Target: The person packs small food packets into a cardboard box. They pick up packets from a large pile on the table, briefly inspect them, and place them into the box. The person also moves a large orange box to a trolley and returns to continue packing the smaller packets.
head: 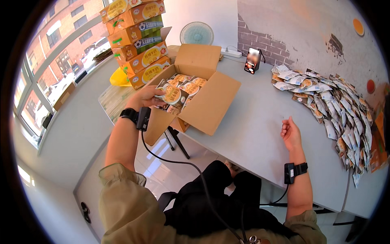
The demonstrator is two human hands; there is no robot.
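My left hand (149, 96) grips a printed sachet (172, 94) at its left edge, over the open cardboard box (210, 103). More orange, white and dark sachets (195, 87) lie inside that box, whose flaps are spread. Above the grey table (249, 122), or resting on it, my right hand (291, 132) has its fingers curled and its thumb up; nothing shows in it. A long curved heap of sachets (332, 103) lies to the right of this hand. Both wrists wear black strapped devices with cables.
Orange printed cartons (149, 56) stand stacked behind the box, by a yellow bag (120, 77). A fan (196, 33), a power strip (231, 53) and a propped phone (252, 61) are at the back. Cables cross my lap. A window is at the left.
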